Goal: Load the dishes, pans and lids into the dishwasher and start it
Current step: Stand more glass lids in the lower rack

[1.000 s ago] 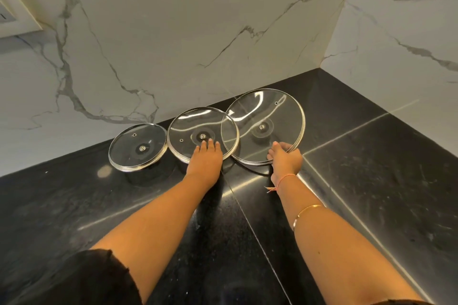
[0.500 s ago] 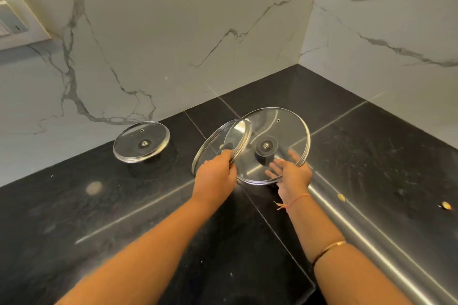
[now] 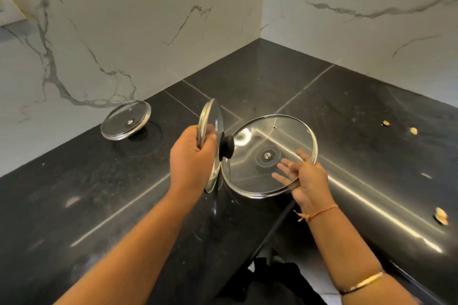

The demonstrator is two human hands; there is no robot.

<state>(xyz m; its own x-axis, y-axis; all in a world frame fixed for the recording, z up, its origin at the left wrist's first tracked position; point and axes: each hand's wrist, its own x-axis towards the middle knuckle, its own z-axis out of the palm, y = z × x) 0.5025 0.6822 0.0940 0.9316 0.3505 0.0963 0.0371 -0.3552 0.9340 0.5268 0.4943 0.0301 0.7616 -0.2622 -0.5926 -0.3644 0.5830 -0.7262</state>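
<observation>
Left hand (image 3: 193, 156) grips the medium lid (image 3: 215, 119) by its rim, on edge, its black knob (image 3: 226, 147) nearly touching the large lid (image 3: 270, 141). That lid is carried tilted above the desk (image 3: 347, 106) by the right hand (image 3: 307, 181), fingers spread under the glass and thumb apparently pinching the rim, though glare blurs it. Keeping knob and glass from knocking, or nesting the lids deliberately, would make the carry safer. A small lid (image 3: 126, 120) sits far left on the desk, not yet collected; pale scraps (image 3: 441, 215) lie at the right, out of the way.
</observation>
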